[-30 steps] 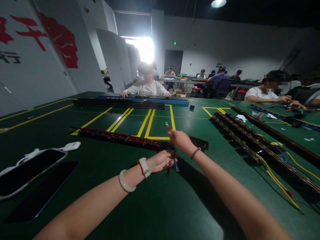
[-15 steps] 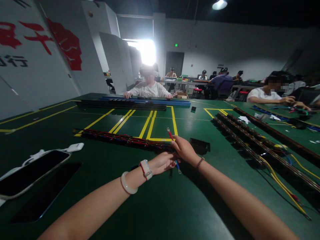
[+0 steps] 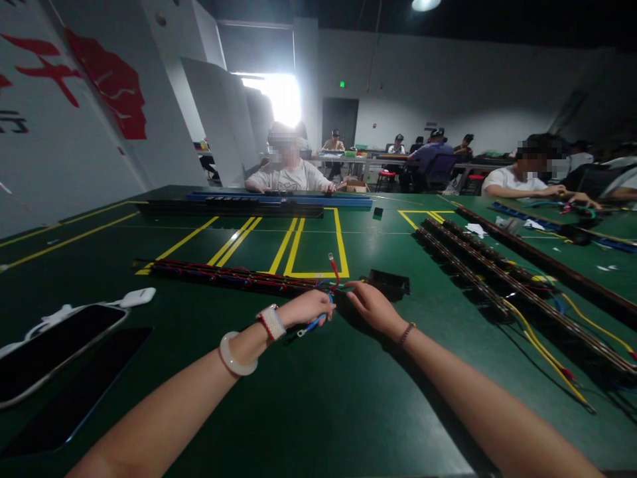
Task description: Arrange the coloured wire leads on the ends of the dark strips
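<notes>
Both forearms reach in from the bottom, left hand curled around a blue lead, right hand loosely bent by the wired strip's end; can't tell if it's gripping anything. Strip's lying across the green surface, red lead poking up. Red wall lettering includes 干. Cardboard box way back, contents unclear.

Dim overall | rear opening blown out | ceiling lamp lit | tabletop sheen | edges stretched
</notes>
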